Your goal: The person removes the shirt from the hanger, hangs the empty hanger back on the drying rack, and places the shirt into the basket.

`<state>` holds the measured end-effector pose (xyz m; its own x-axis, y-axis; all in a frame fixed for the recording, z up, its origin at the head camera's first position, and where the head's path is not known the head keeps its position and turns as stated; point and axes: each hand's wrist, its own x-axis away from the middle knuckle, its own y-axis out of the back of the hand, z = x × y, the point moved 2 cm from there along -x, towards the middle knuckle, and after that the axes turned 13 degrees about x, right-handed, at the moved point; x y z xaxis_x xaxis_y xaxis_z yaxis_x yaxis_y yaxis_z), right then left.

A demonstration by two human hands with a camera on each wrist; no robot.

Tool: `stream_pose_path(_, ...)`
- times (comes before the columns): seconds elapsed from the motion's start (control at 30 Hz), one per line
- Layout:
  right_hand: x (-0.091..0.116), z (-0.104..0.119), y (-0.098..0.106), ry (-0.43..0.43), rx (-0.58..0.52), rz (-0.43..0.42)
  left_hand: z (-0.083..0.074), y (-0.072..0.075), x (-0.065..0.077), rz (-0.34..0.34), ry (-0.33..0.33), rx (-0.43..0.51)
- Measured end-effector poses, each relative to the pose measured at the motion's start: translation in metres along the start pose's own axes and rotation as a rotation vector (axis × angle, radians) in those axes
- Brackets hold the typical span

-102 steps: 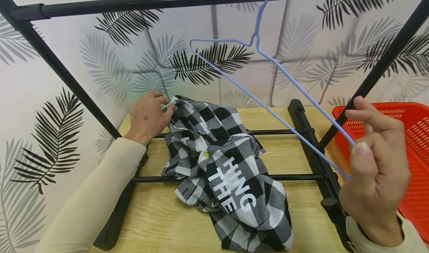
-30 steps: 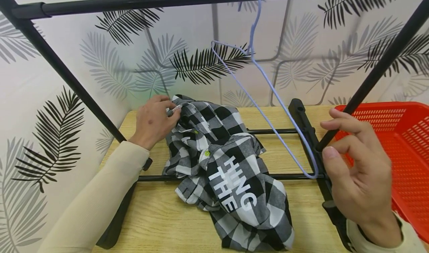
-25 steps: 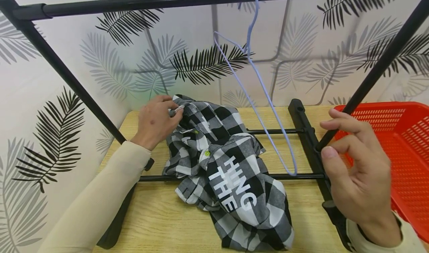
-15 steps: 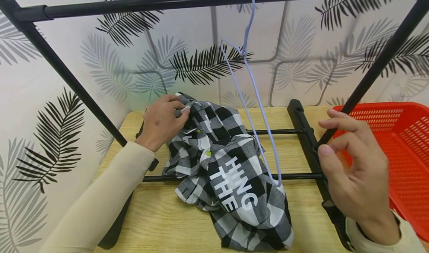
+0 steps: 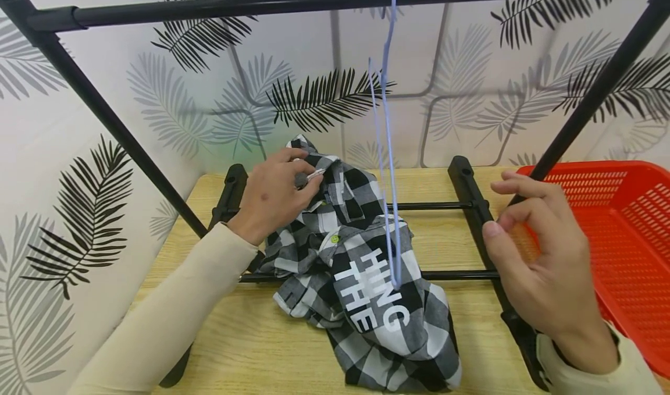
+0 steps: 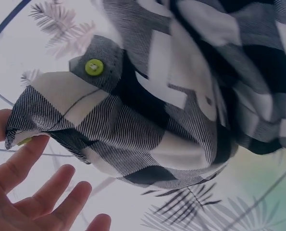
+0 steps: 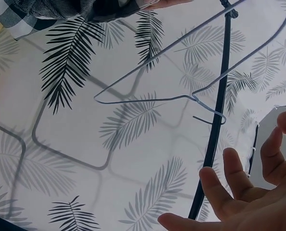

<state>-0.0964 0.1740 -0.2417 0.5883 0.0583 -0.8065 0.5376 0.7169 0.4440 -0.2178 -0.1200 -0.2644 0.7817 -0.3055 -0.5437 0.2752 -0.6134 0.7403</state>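
Note:
A black, white and grey checked shirt (image 5: 366, 348) with white lettering lies bunched over the lower rack bars. My left hand (image 5: 277, 197) pinches its edge at the upper left and lifts that part off the table. In the left wrist view, a thumb and forefinger grip a corner of the cloth, and a green button (image 6: 94, 68) shows on it. A light-blue wire hanger (image 5: 384, 72) hangs by its hook from the top rail, turned nearly edge-on, its lower end overlapping the shirt. To the right, my right hand (image 5: 549, 261) holds nothing, fingers loosely bent, apart from the hanger.
A black rack surrounds the work, with its top rail (image 5: 235, 8) across the back and lower bars (image 5: 460, 275) over the wooden table (image 5: 262, 348). At the right stands a red plastic basket (image 5: 628, 238). Behind is a leaf-patterned wall covering (image 5: 314, 46).
My right hand held the hanger at first, then let go and shifted slightly left. The hanger swung round until nearly edge-on. My left hand moved right, raising the shirt's edge.

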Motion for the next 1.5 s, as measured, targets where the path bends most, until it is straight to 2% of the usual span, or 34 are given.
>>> stream_pose_path(0.4, 0.000, -0.004, -0.008, -0.062, 0.110, 0.159, -0.028, -0.008, -0.001, 0.030, -0.150, 0.093)
stream_pose_path(0.67, 0.002, -0.010, -0.019, -0.106, 0.134, 0.318, -0.047, -0.016, 0.003, 0.103, -0.246, 0.178)
stream_pose_path(0.9, 0.002, -0.012, -0.029, -0.007, 0.242, 0.421, -0.060, -0.023, 0.009, 0.144, -0.330, 0.215)
stream_pose_path(1.13, 0.001, -0.011, -0.042, 0.102, 0.330, 0.475, -0.067, -0.030, 0.015, 0.268, -0.299, 0.337)
stream_pose_path(1.27, 0.003, -0.009, -0.049, 0.135, 0.340, 0.501, -0.070, -0.035, 0.018, 0.324, -0.322, 0.404)
stream_pose_path(1.5, 0.007, -0.007, -0.055, 0.157, 0.374, 0.509, -0.075, -0.039, 0.025, 0.349, -0.371, 0.464)
